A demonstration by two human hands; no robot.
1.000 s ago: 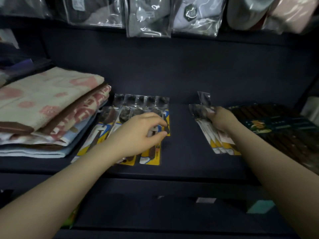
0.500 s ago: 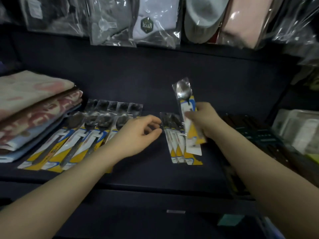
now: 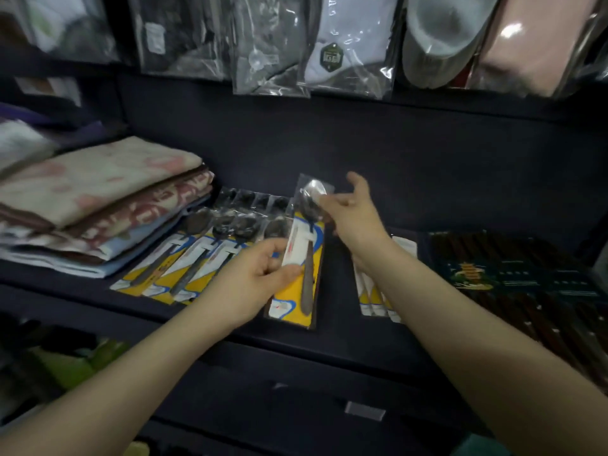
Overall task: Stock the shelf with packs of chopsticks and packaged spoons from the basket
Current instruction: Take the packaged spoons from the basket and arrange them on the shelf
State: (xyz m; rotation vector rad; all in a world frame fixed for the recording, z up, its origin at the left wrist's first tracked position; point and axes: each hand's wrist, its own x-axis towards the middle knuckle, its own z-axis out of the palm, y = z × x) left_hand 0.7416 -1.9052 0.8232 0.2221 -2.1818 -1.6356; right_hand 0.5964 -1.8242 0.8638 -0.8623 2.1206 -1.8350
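Note:
I hold one packaged spoon (image 3: 304,258), yellow card in clear plastic, just above the dark shelf (image 3: 329,347). My left hand (image 3: 260,278) grips its middle from the left. My right hand (image 3: 353,218) pinches the top end by the spoon bowl, the other fingers spread. To the left, a row of packaged spoons (image 3: 197,258) lies fanned on the shelf. A small stack of spoon packs (image 3: 375,294) lies under my right forearm. Dark packs of chopsticks (image 3: 510,278) lie at the right. The basket is out of view.
Folded towels (image 3: 98,205) are stacked at the left of the shelf. Bagged goods (image 3: 332,54) hang from the shelf above, over the spoons. A lower shelf with blurred green items (image 3: 79,363) shows at the bottom left.
My right hand lifted one spoon pack off the small stack and carried it left. My left hand left the spoon row and took hold of that pack's middle.

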